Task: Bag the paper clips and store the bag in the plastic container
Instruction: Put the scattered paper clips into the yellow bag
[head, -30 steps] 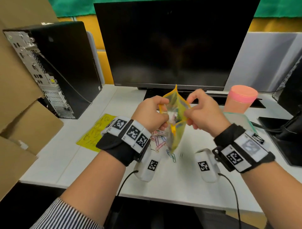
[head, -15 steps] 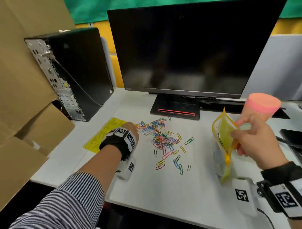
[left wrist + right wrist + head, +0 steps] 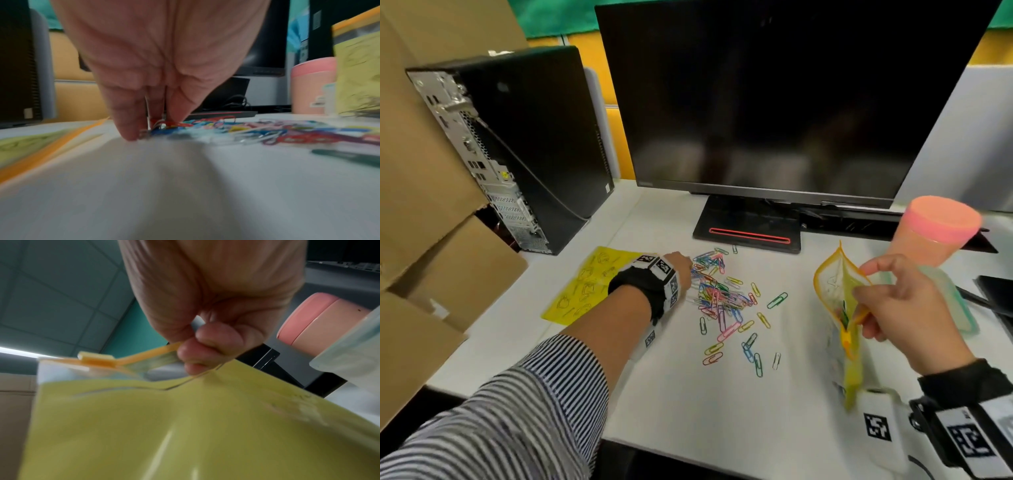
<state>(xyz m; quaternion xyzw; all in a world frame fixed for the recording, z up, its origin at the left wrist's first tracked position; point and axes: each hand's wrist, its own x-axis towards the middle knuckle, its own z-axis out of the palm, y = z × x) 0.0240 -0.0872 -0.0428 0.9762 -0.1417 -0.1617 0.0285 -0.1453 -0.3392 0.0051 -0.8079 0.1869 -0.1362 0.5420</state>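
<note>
A heap of coloured paper clips [image 3: 719, 298] lies scattered on the white desk before the monitor. My left hand [image 3: 681, 270] is down at the heap's left edge. In the left wrist view its fingertips [image 3: 131, 129] pinch a few paper clips [image 3: 162, 125] against the desk. My right hand [image 3: 893, 301] holds a yellow zip bag [image 3: 837, 291] upright at the right, gripping one lip [image 3: 156, 353] so the mouth gapes toward the heap. A few clips show inside the bag. The pale green plastic container [image 3: 959, 308] lies behind my right hand, partly hidden.
A pink cup [image 3: 935, 236] stands right of the monitor stand [image 3: 750, 226]. A second yellow bag [image 3: 585, 291] lies flat left of my left wrist. A black PC tower [image 3: 527, 147] and cardboard boxes [image 3: 431, 240] line the left side. A dark object sits at the far right edge.
My left hand let go of the bag and dropped to the left side of the clip heap. My right hand carried the bag rightward, away from above the clips.
</note>
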